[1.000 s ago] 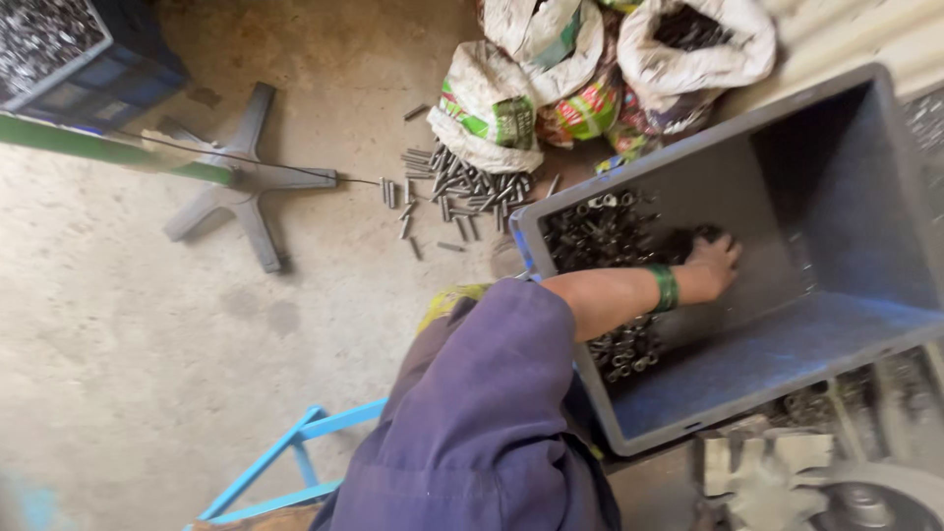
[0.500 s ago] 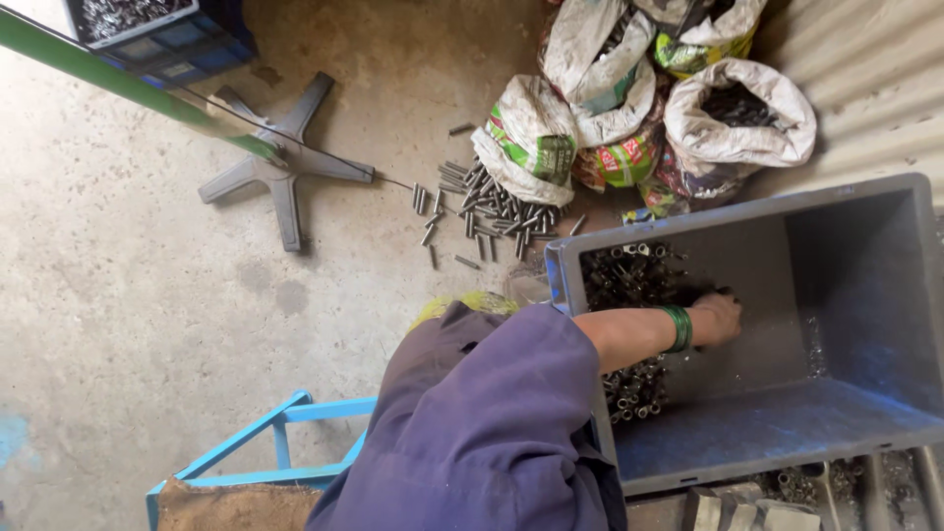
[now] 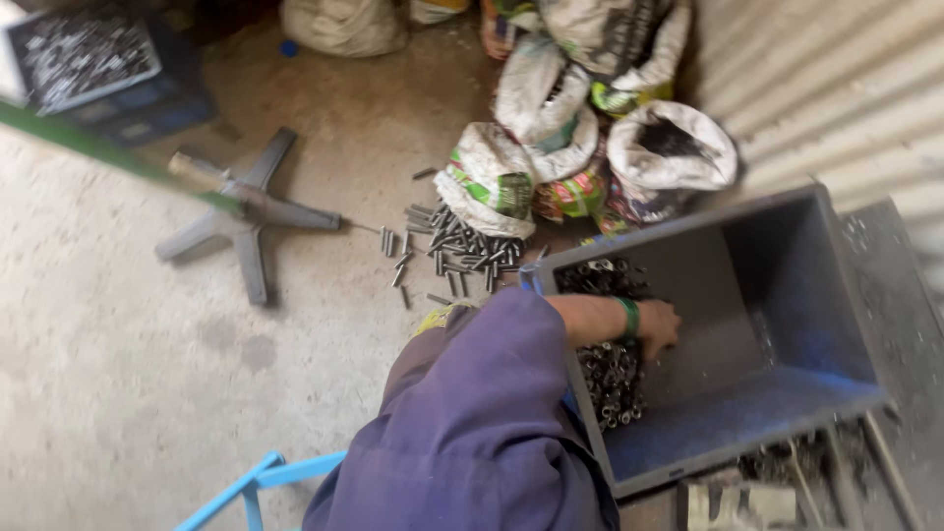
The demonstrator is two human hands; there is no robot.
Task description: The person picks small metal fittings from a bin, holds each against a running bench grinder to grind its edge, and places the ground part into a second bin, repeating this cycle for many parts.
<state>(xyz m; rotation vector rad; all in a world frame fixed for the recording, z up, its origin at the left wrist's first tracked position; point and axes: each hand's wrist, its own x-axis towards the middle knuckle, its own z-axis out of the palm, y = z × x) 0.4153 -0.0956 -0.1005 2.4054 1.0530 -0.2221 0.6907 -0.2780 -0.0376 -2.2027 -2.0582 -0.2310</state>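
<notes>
My right hand [image 3: 659,327] reaches into a large blue-grey plastic crate [image 3: 796,285]. A purple sleeve and a green wristband [image 3: 629,317] are on that arm. The fingers are bent down onto the crate floor, at the edge of a heap of small dark metal rings [image 3: 610,379] along the crate's left side. Whether the fingers hold any rings is hidden. My left hand is out of sight.
Short metal pins [image 3: 457,251] lie scattered on the concrete floor beside several open sacks [image 3: 492,177]. A grey star-shaped chair base [image 3: 241,211] lies to the left, a dark crate of parts [image 3: 88,59] at top left, a light blue frame [image 3: 256,482] below, and a corrugated metal wall [image 3: 836,88] at right.
The view has swung, so the crate and sacks sit differently in the picture. My right hand stays inside the crate by the ring heap, shifting only a little.
</notes>
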